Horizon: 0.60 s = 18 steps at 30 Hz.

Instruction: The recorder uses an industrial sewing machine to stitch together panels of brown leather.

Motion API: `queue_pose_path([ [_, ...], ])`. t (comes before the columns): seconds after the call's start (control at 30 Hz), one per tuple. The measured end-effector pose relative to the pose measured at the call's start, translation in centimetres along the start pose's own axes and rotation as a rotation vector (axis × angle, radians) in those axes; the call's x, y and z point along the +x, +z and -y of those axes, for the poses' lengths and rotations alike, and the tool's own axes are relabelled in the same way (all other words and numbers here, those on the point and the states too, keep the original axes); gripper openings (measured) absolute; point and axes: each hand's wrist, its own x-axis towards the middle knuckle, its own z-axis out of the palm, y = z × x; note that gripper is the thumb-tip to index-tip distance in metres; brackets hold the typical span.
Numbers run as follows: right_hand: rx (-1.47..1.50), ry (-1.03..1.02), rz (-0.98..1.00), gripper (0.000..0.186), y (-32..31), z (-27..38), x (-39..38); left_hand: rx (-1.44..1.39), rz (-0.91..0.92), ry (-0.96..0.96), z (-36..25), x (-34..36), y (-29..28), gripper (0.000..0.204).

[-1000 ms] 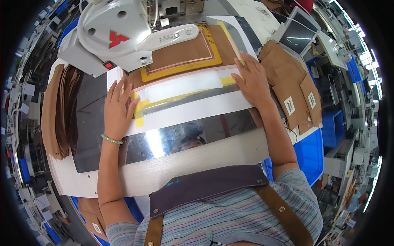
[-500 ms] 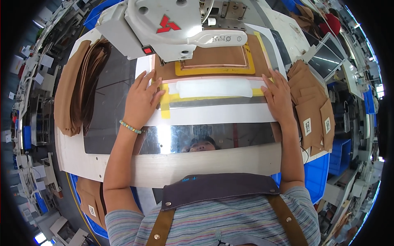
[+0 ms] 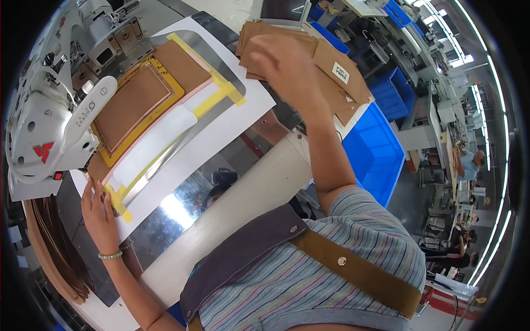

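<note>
My left hand (image 3: 99, 215) rests with fingers apart at the near left corner of a taped template (image 3: 225, 88), beside the machine. The template carries brown material (image 3: 187, 62), a yellow frame (image 3: 179, 91) with a brown panel (image 3: 132, 107) inside, and a white strip (image 3: 154, 140). It lies on white sheets (image 3: 240, 118) under the head of a white sewing machine (image 3: 38, 127). My right hand (image 3: 281, 69) is raised over the stacked brown pieces (image 3: 337, 99) at upper right; its fingers look bent but are smeared by motion, so their hold cannot be told.
Long brown pieces (image 3: 49, 243) lie at left. A polished metal plate (image 3: 187, 193) runs along the near side. A screen (image 3: 281, 8) stands behind the stack. Blue bins (image 3: 375, 149) are at right. Workbenches and a person in light blue (image 3: 468, 165) are further right.
My right hand has left the template and moved up and right to the brown stack. My left hand stays at the left corner. The view has turned toward the right.
</note>
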Motion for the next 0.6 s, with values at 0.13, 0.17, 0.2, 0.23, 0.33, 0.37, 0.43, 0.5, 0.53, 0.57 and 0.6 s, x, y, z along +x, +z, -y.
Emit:
queue_pose_path([
  [0.13, -0.183, 0.365, 0.198, 0.021, -6.1, -2.9, -2.5, -0.019, 0.003, -0.009, 0.1, -0.3, -0.1, 0.037],
  [0.17, -0.229, 0.462, 0.324, 0.019, -6.4, -3.8, -3.4, -0.033, -0.007, -0.004, 0.0, -0.2, -0.1, 0.037],
  [0.2, -0.257, 0.493, 0.426, 0.018, -6.3, -4.5, -4.3, -0.022, 0.003, 0.000, -0.2, -0.2, -0.1, 0.037],
  [0.23, -0.282, 0.520, 0.527, 0.017, -6.3, -5.2, -5.1, -0.014, 0.004, 0.010, -0.3, -0.1, -0.2, 0.037],
  [0.33, -0.142, 0.498, 0.446, 0.013, -6.2, -5.9, -6.1, -0.089, 0.011, -0.011, -0.7, 0.1, -1.0, 0.037],
  [0.37, -0.115, 0.383, 0.392, 0.011, -6.3, -5.6, -5.8, -0.128, 0.000, 0.009, -0.7, 0.2, -1.5, 0.037],
  [0.43, 0.055, 0.356, 0.326, 0.009, -6.2, -4.4, -4.2, -0.153, 0.006, 0.000, -0.5, 0.5, -2.4, 0.036],
  [0.5, 0.298, 0.307, 0.295, 0.009, -5.4, -2.5, -1.4, -0.124, 0.017, 0.013, 0.0, 1.2, -3.1, 0.035],
  [0.53, 0.373, 0.234, 0.281, 0.010, -4.5, -1.4, 0.3, -0.112, 0.013, 0.034, 0.4, 1.8, -3.2, 0.035],
  [0.57, 0.481, 0.129, 0.254, 0.010, -3.1, 0.0, 1.6, -0.107, 0.006, 0.084, 0.7, 2.5, -3.1, 0.034],
  [0.6, 0.469, 0.044, 0.257, 0.010, -1.1, 1.6, 2.7, -0.095, 0.047, 0.064, 1.2, 3.4, -2.9, 0.033],
])
